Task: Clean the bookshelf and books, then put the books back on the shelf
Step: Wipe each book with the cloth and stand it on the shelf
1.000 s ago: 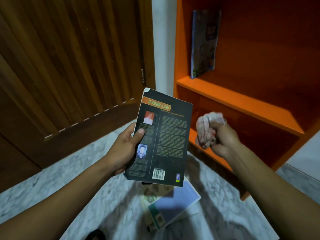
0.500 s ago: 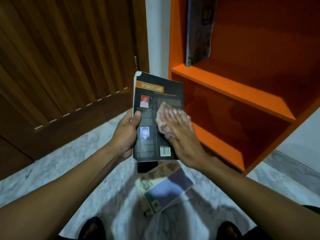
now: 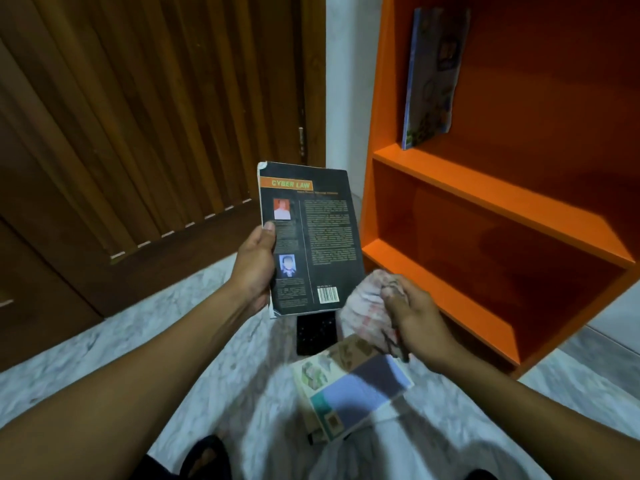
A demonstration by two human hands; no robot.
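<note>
Left hand (image 3: 254, 268) grips black book (image 3: 311, 237) by spine edge, thumb on cover; right hand (image 3: 415, 320) clutches crumpled cloth (image 3: 363, 306).

Left hand (image 3: 254, 271) grips the black paperback book (image 3: 311, 237), thumb on its cover; right hand (image 3: 415, 320) beside it clutches a crumpled pinkish-white cloth (image 3: 363, 306).

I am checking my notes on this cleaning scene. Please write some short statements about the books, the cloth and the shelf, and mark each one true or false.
1. The left hand holds the black "Cyber Law" book. True.
2. The right hand is empty. False: it grips a crumpled cloth.
3. One book stands on the upper board of the orange bookshelf. True.
4. The lower shelf compartment is full of books. False: no book shows there.
5. Several books lie on the floor. True.
</note>
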